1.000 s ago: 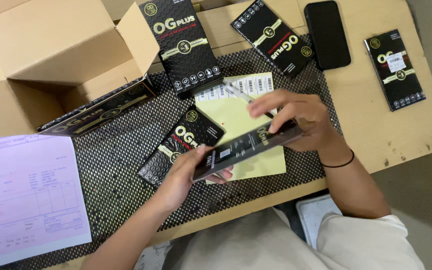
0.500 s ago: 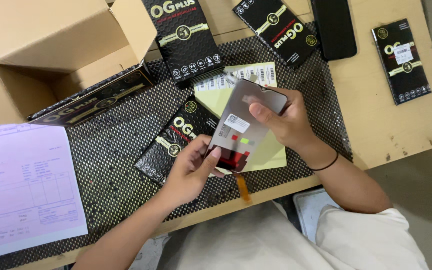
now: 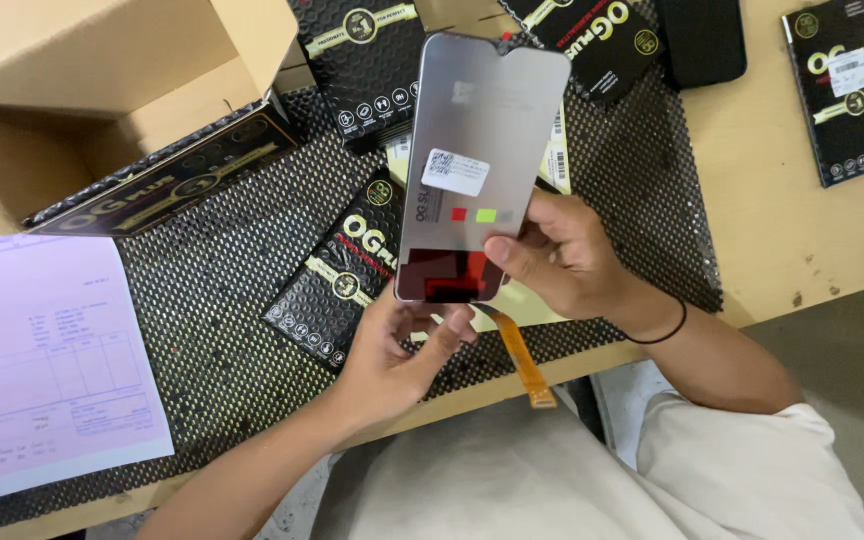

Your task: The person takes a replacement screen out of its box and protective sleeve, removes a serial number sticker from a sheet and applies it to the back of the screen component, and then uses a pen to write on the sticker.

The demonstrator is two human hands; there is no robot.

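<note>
Phone display panel [image 3: 472,165] stands upright, back facing up, both hands' grip closed on its lower end: left hand [image 3: 402,350] beneath, right hand [image 3: 562,255] beside; best held by edges, sparing the orange flex cable [image 3: 520,355].

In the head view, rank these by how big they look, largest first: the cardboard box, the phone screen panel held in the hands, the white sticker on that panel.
1. cardboard box, cut off by the frame edge
2. phone screen panel, though held nearer the camera, so it looks larger than it is
3. white sticker
</note>
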